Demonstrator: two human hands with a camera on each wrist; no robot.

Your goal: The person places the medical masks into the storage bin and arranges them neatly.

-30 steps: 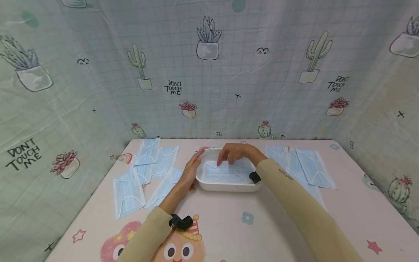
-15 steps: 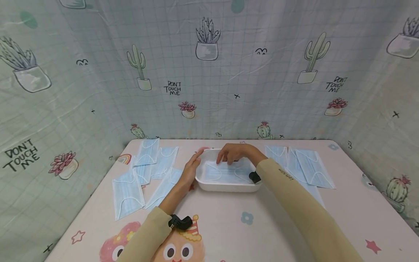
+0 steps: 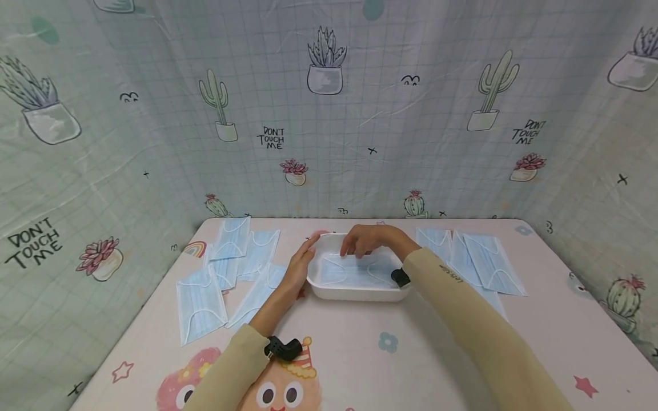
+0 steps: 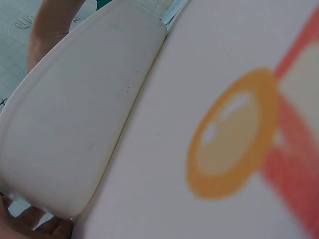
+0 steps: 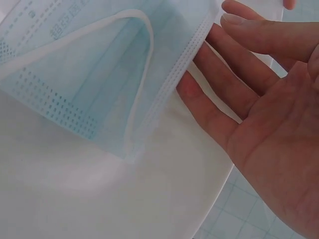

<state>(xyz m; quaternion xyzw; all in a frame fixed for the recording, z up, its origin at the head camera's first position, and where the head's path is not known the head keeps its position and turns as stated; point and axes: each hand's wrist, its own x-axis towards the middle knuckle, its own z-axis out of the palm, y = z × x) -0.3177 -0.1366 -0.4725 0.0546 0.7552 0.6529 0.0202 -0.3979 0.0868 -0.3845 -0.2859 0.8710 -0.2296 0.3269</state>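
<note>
Right hand [image 3: 367, 238] loosely extended, fingertips touching the far edge of a blue mask [image 3: 354, 274] inside a white tray [image 3: 360, 294].
Whether its thumb pinches the mask I cannot tell; the left hand [image 3: 298, 268] lies with fingers fairly straight against the tray's left end. Compared with a second ago, the right index finger is drawn in nearer its neighbours, while the left hand and tray match. The pink table [image 3: 437, 354] bears cartoon prints, with overlapping loose masks [image 3: 203, 302] left and more masks [image 3: 496, 262] right; cactus-printed sheeting [image 3: 375, 182] rises behind and at both sides.
</note>
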